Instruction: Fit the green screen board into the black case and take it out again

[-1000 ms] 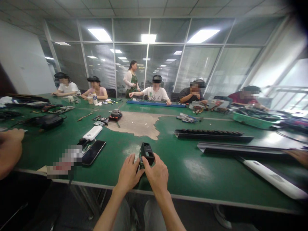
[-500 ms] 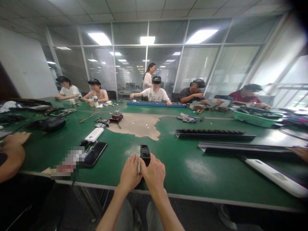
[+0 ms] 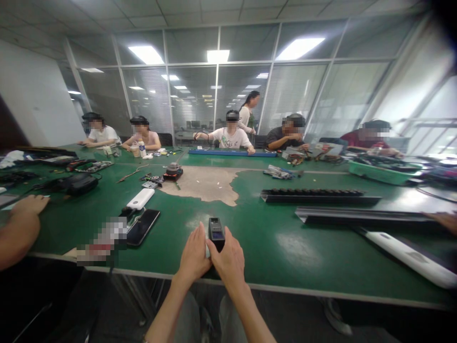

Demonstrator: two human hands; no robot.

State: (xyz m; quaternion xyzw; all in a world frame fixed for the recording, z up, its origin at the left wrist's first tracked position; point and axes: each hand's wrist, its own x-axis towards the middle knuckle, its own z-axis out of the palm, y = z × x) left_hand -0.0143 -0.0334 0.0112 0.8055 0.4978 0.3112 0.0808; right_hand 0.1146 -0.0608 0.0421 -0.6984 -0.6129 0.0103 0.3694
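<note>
A small black box-shaped device (image 3: 216, 229) stands at the near edge of the green table, with a dark bluish panel on its near top end. My right hand (image 3: 230, 257) wraps its right side, thumb laid across the near end. Along the left side my left hand (image 3: 193, 250) is pressed, fingers together and pointing forward. A pale strip (image 3: 207, 249) shows between the two hands; I cannot tell what it belongs to. The device's lower part is hidden by my hands.
Left of me lie a black phone (image 3: 143, 227), a white power bank (image 3: 140, 199) and a co-worker's arm (image 3: 21, 228). On the right are black metal channels (image 3: 321, 196), a long white tool (image 3: 410, 259) and a green basket (image 3: 382, 175). Several people sit across the table (image 3: 257, 238).
My hands stay around the device, which has tilted slightly, so its near panel looks bluer. Across the table, a standing person has moved right and a seated person's arm has lifted off the blue bar.
</note>
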